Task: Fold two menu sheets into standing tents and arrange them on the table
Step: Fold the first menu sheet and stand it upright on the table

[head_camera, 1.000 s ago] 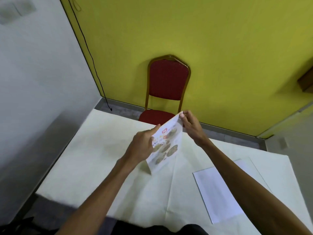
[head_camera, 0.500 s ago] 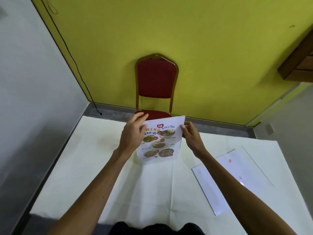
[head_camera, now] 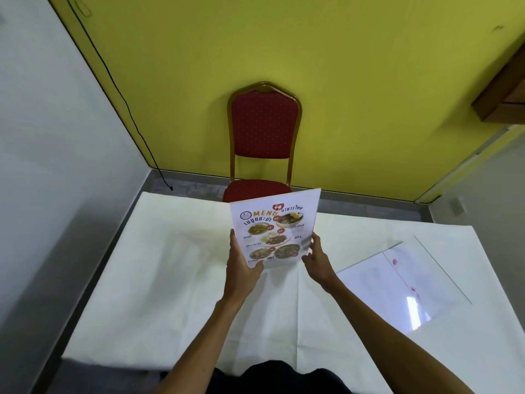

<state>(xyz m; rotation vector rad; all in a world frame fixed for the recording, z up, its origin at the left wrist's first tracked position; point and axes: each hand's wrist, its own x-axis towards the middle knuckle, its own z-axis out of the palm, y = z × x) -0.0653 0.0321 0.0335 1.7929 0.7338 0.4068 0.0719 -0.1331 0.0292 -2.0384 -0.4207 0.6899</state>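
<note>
A printed menu sheet (head_camera: 274, 228) with food photos and the word MENU stands upright over the middle of the white tablecloth (head_camera: 170, 280), its printed face toward me. My left hand (head_camera: 241, 265) grips its lower left corner. My right hand (head_camera: 316, 257) is at its lower right edge, fingers spread and touching the sheet. A second menu sheet (head_camera: 397, 280) lies flat on the table to the right, blank side up, with faint red print showing through.
A red padded chair (head_camera: 264, 137) with a gold frame stands behind the table's far edge, against the yellow wall. A black cable (head_camera: 127, 109) runs down the wall corner at the left. A wooden shelf (head_camera: 502, 92) juts out at the upper right.
The menu turned from edge-on to face me. Both hands slid from its top corners down to its lower corners.
</note>
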